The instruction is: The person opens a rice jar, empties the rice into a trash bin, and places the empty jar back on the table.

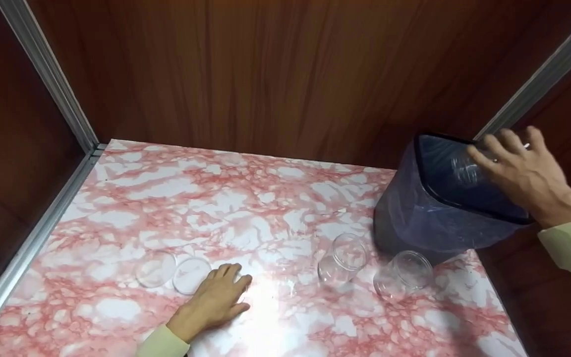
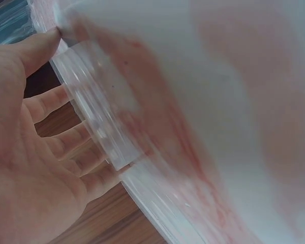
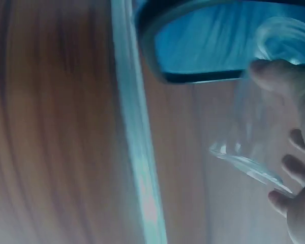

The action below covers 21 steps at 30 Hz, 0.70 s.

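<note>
My right hand (image 1: 523, 173) is raised over the open mouth of a bin (image 1: 404, 218). It grips a clear jar (image 3: 254, 122), thumb on one side and fingertips on the other; the jar overlaps the bin's opening in the head view. Down on the table, my left hand (image 1: 213, 300) has its fingers loosely extended, palm down. Beside its knuckles lie two clear round pieces (image 1: 192, 275), (image 1: 156, 269) that look like lids. Clear ridged plastic (image 2: 96, 107) shows right at the left fingertips in the left wrist view. Two clear jars (image 1: 342, 260), (image 1: 403, 276) stand between left hand and bin.
The bin has a dark rim (image 1: 444, 198) and a bluish liner bag; it stands at the table's right corner. A red-and-white marbled table top (image 1: 216, 198) spreads below. Dark wood panels (image 1: 246, 74) with metal edge strips (image 1: 47, 64) enclose the back and sides.
</note>
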Available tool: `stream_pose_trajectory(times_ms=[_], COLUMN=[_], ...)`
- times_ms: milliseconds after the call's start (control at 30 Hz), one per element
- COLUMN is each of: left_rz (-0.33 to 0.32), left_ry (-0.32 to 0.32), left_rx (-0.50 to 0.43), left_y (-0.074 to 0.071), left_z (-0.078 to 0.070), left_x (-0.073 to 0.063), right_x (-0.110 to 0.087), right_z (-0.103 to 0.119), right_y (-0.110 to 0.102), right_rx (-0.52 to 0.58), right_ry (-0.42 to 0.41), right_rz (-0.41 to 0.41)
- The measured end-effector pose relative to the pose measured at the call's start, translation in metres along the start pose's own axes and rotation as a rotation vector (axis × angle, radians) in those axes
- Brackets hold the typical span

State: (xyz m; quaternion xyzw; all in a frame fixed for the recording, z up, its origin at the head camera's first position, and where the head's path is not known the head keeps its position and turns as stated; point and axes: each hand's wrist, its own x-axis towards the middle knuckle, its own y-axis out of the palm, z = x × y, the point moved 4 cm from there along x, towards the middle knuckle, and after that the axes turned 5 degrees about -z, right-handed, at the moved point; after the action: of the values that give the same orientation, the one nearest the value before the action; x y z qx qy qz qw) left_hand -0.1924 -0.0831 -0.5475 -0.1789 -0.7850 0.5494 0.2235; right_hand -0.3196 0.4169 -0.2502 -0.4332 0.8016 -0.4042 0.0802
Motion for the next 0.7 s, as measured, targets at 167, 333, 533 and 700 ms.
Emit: stream_pose_trajectory(times_ms=[167, 333, 533, 700], left_rz=[0.008, -0.012, -0.018, -0.016], left_ry=[-0.007, 0.012, 0.02, 0.02], left_rx=[-0.005, 0.011, 0.016, 0.018], left_y=[-0.001, -0.002, -0.002, -0.002], left_z=[0.001, 0.0, -0.001, -0.001], left_x=[0.0, 0.0, -0.001, -0.002], right_x=[-0.007, -0.012, -0.016, -0.021], right_z=[0.0, -0.003, -0.002, 0.002], right_y=[0.007, 0.012, 0.01, 0.01], right_rx=[-0.003, -0.017, 0.005, 0.028], right_ry=[0.003, 0.018, 0.071, 0.145], right_rz=[0.034, 0.04, -0.033, -0.058])
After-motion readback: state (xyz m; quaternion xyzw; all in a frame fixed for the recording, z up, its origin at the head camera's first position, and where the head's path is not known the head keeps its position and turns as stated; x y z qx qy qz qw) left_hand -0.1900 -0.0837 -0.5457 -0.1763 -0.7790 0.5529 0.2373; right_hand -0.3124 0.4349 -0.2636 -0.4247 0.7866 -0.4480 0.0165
